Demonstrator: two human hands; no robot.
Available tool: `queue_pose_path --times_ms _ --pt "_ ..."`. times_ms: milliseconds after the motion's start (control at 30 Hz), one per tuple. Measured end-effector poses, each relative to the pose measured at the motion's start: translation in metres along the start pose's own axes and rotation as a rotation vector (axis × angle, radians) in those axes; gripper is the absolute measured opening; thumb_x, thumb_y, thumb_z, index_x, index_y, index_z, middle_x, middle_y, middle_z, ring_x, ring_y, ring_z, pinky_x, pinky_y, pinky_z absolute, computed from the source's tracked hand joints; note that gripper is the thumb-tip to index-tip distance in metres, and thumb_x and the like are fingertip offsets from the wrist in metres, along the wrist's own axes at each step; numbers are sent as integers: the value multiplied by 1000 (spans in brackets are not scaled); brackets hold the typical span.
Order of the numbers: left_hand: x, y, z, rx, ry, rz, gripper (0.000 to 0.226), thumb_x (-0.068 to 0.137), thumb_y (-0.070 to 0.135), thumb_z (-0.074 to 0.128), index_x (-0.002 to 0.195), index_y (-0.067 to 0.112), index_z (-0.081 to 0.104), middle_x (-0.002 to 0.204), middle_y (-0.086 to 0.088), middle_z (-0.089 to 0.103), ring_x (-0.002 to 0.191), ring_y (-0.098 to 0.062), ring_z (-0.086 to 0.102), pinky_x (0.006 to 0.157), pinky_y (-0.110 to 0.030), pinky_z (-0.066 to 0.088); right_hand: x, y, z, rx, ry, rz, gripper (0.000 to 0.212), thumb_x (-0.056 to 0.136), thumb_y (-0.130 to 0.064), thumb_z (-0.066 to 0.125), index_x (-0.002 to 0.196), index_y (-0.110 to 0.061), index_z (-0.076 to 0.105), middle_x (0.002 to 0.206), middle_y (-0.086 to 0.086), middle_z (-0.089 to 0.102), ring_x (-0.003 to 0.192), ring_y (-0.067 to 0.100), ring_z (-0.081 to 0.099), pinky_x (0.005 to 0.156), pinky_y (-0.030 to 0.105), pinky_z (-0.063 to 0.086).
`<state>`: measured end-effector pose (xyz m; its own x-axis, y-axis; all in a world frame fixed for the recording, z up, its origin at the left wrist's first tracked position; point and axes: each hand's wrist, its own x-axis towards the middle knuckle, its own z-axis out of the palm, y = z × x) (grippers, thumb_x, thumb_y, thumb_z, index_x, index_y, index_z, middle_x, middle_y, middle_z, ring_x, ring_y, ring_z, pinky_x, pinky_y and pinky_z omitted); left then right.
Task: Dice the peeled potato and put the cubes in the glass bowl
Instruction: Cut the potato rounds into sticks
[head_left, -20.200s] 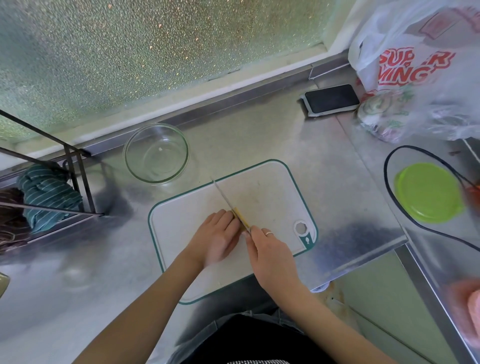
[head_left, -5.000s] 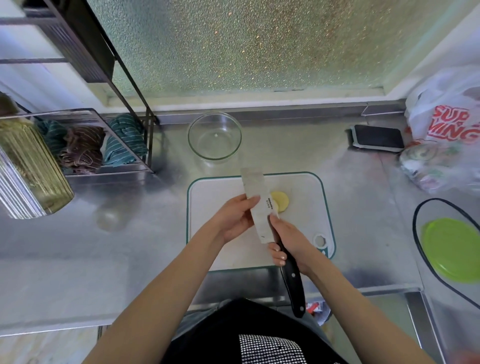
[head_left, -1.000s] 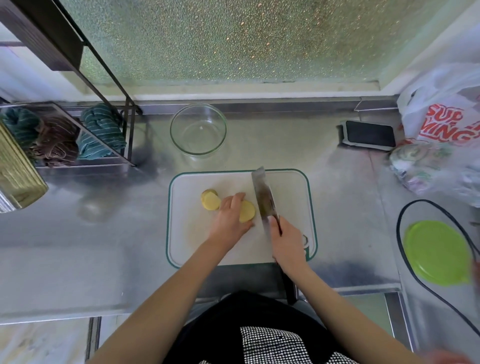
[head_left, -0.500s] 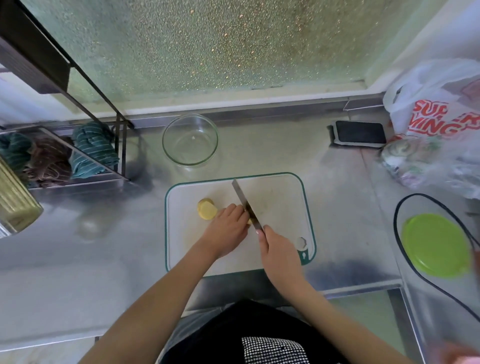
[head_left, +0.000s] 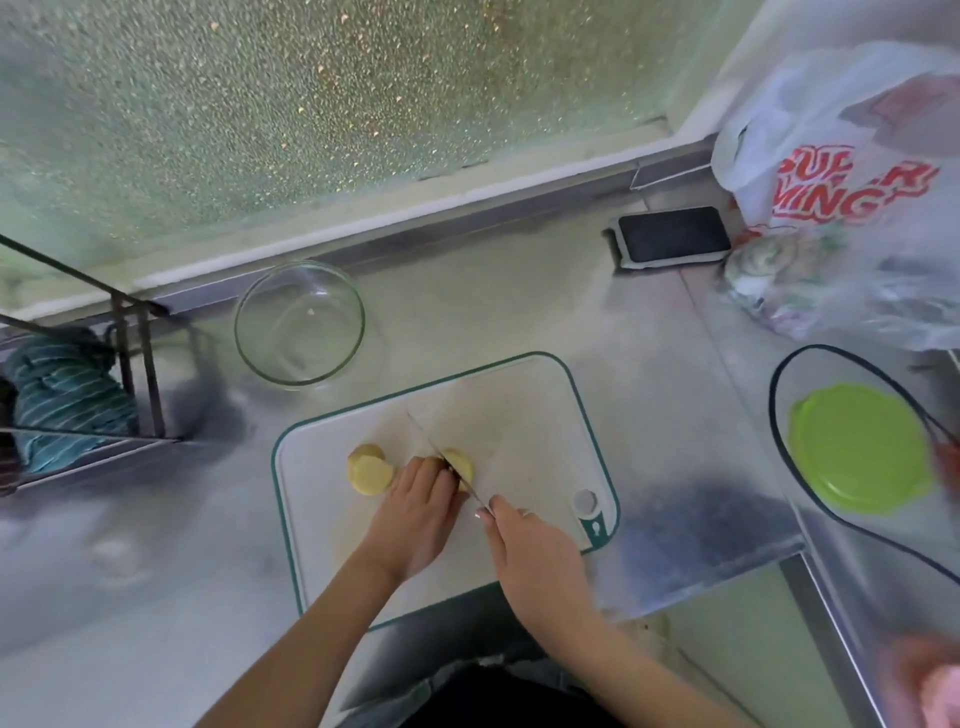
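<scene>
Centre of frame, on white cutting board (head_left: 524, 441) with teal rim: left hand (head_left: 418, 512) pressed down, fingers curled over potato piece (head_left: 462, 462) — yellow flesh visible just right of fingertips. Right hand (head_left: 535, 561) closed round handle of knife (head_left: 441, 452), handle itself hidden under palm; blade edge-on, running diagonally up and left from hand, set down into that piece. Second potato piece (head_left: 370, 472) flat side up, just left of left hand, untouched. Glass bowl (head_left: 300, 325) at upper left of board, apart from it, standing on steel counter (head_left: 156, 561) — nothing seen inside. Upper right: dark phone (head_left: 672, 236), printed plastic bag (head_left: 852, 182). Right edge: green lid (head_left: 860, 448). Left edge: striped cloth (head_left: 65, 395) in wire rack (head_left: 132, 364).
</scene>
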<state>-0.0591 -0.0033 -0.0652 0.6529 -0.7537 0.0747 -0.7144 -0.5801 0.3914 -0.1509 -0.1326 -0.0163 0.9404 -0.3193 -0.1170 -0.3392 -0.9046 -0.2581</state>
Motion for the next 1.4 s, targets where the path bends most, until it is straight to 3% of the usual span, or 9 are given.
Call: queue_pose_path --times_ms 100,267,433,567,900,1000,1100,1167,1400 --pt "0 -2 3 12 -1 9 37 100 29 26 89 4 51 84 -13 53 77 -27 38 73 -34 33 -1 2 6 -40 31 -17 58 101 -43 9 80 -24 59 44 1 50 30 12 48 30 21 33" --pt "-1 -2 5 25 2 26 28 97 25 34 93 3 50 85 -15 56 77 -30 40 73 -37 34 -1 4 6 -92 31 -65 36 91 -40 34 83 -22 64 47 2 51 30 16 49 29 22 34" --pt "3 -2 6 68 -64 22 31 93 24 40 89 0 59 85 -14 57 76 -30 44 71 -39 38 2 4 3 -77 40 -38 33 89 -38 35 80 -22 63 47 1 51 29 16 48 30 19 30" --pt "5 -1 4 68 -91 12 31 94 24 37 86 1 58 82 -12 54 72 -29 42 67 -40 40 3 5 2 -9 -3 -27 23 91 -39 34 84 -23 47 46 0 50 30 15 47 30 22 31" --pt "6 -1 4 71 -75 37 21 92 22 38 86 5 50 81 -12 50 72 -28 38 66 -37 35 7 7 -1 55 -150 -23 43 95 -42 21 86 -19 57 54 -1 57 42 16 56 40 25 40" --pt "6 -2 3 84 -76 53 16 88 22 41 88 7 47 81 -12 51 73 -27 37 67 -35 32 8 6 2 75 -201 -8 40 93 -41 28 75 -20 57 45 -2 52 33 13 51 33 20 34" --pt "6 -4 5 84 -87 67 13 88 22 41 88 9 43 82 -12 51 74 -26 36 68 -35 31 12 7 6 129 -320 2 43 99 -42 20 98 -16 55 73 5 65 64 22 65 57 31 48" --pt "5 -4 6 72 -86 61 14 90 23 39 87 10 42 81 -11 49 73 -26 35 68 -35 30 13 9 10 190 -384 41 41 102 -41 19 112 -15 49 93 9 65 85 27 63 74 37 46" --pt "9 4 1 -5 -47 33 15 94 23 35 85 12 39 78 -10 47 72 -24 33 68 -33 30 35 0 6 246 -215 -30 34 100 -37 36 99 -13 60 77 9 69 70 26 66 66 35 52"
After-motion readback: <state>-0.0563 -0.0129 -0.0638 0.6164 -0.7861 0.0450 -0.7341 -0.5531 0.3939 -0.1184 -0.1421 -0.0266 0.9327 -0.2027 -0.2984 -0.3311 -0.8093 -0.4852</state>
